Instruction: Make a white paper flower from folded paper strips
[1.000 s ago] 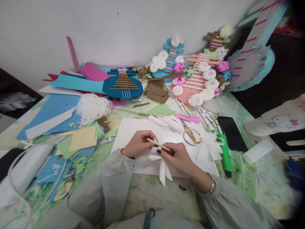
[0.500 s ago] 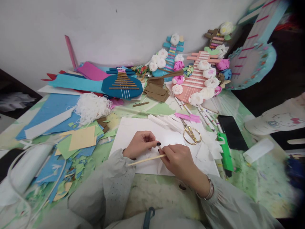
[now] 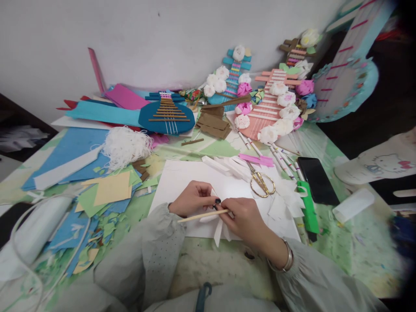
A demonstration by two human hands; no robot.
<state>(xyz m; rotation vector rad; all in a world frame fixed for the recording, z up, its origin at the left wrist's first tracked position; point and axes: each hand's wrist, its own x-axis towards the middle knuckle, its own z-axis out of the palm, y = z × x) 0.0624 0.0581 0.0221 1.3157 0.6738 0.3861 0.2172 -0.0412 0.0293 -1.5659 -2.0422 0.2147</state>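
Over a white sheet (image 3: 172,177), my left hand (image 3: 194,200) is closed, thumb and finger pinching a strip of thin white paper (image 3: 218,234). My right hand (image 3: 242,217) meets it fingertip to fingertip, closed on a thin pale wooden stick (image 3: 201,216) that points left and lies nearly level. White paper ends stick out above and below the fingers; how the paper is held between them is partly hidden. Gold-handled scissors (image 3: 262,184) lie just beyond my right hand, beside folded white paper strips (image 3: 224,165).
Left are a white string heap (image 3: 125,147), coloured paper scraps (image 3: 112,188) and a white cable (image 3: 16,225). Paper lutes with flowers (image 3: 273,104) lean at the back. Right stand markers (image 3: 281,160), a phone (image 3: 316,180), a green tool (image 3: 308,212) and a white tumbler (image 3: 377,160).
The white paper between my fingers has turned, and its loose ends now show below and above my hands. The stick has shifted slightly right; both hands stay close together.
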